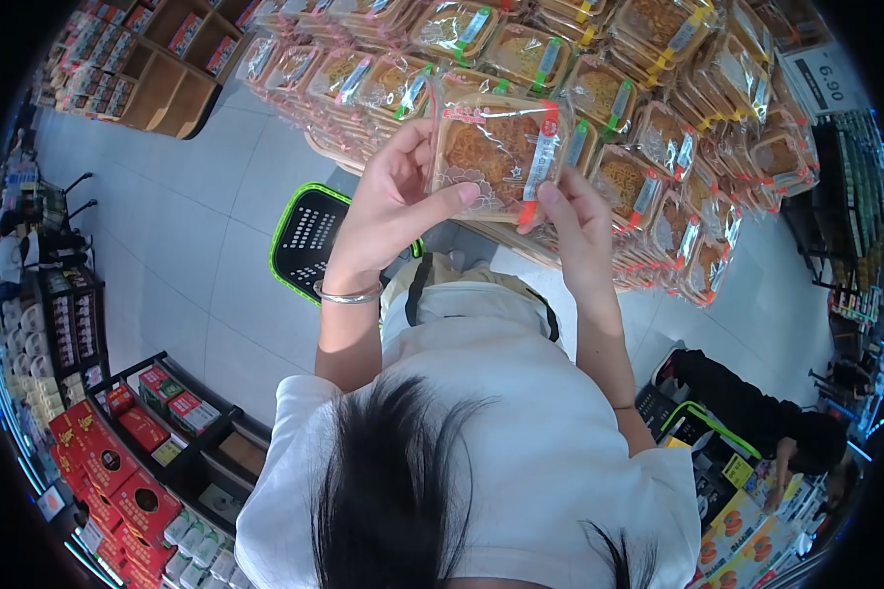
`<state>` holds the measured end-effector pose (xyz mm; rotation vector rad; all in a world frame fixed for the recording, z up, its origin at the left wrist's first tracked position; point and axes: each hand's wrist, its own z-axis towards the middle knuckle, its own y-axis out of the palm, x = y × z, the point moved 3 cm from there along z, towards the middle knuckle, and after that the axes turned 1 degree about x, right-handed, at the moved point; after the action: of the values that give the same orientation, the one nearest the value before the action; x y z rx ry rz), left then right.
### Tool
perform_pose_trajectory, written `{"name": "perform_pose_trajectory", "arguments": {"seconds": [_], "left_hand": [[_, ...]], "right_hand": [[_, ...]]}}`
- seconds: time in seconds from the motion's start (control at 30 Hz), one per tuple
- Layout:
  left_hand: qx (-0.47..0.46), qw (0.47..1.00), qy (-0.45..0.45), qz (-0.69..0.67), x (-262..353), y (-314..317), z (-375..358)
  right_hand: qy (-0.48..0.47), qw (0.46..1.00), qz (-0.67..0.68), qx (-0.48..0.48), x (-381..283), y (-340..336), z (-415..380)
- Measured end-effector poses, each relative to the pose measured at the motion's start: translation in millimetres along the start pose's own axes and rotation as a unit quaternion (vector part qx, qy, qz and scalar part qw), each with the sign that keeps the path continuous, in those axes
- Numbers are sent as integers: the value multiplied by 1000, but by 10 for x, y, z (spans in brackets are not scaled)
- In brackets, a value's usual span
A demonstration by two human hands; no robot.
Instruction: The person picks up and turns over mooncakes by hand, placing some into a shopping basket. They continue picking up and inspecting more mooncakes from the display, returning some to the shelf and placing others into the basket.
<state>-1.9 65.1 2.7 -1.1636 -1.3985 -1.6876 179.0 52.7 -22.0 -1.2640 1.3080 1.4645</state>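
Note:
A packaged mooncake (491, 152) in a clear wrapper with a red-marked label strip is held up in front of me. My left hand (398, 201) grips its left side, thumb lying across the front and a silver bangle on the wrist. On the lower right corner my right hand (580, 221) pinches the wrapper, thumb in front. Just behind the held pack, several stacked mooncake packs (530, 57) with green, yellow, pink and red label strips fill the display.
A black basket (304, 240) with a green rim stands below my left forearm. The price sign (823, 80) at the upper right reads 6.90. Red gift boxes (98, 461) sit at lower left. Another person (756, 407) bends over a shelf at lower right.

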Motion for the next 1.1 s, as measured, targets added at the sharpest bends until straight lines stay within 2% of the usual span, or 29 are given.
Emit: {"name": "perform_pose_trajectory", "arguments": {"seconds": [0.17,0.3,0.4,0.53,0.83,0.97,1.03,1.1], "left_hand": [[17,1000,-7,18,32,-68,-115],[85,996,-26,27,17,-252,-351],[140,989,-29,33,-91,-516,-595],[214,975,-61,6,-258,-810,-981],[311,945,-99,-19,-494,-1138,-1443],[358,928,-95,-48,-864,-1371,-1560],[418,889,-163,-93,-1140,-1524,-1660],[454,870,-162,-103,-1533,-1751,-1761]], "right_hand": [[7,1000,-6,-21,17,81,16],[20,998,-9,-66,154,263,88],[143,981,-11,-129,348,488,112],[159,962,-6,-221,643,783,114],[232,929,-63,-280,1086,1161,128],[293,906,-60,-298,1558,1235,232],[328,895,-73,-293,1925,1226,237],[282,896,-207,-275,2294,1168,235]]}}
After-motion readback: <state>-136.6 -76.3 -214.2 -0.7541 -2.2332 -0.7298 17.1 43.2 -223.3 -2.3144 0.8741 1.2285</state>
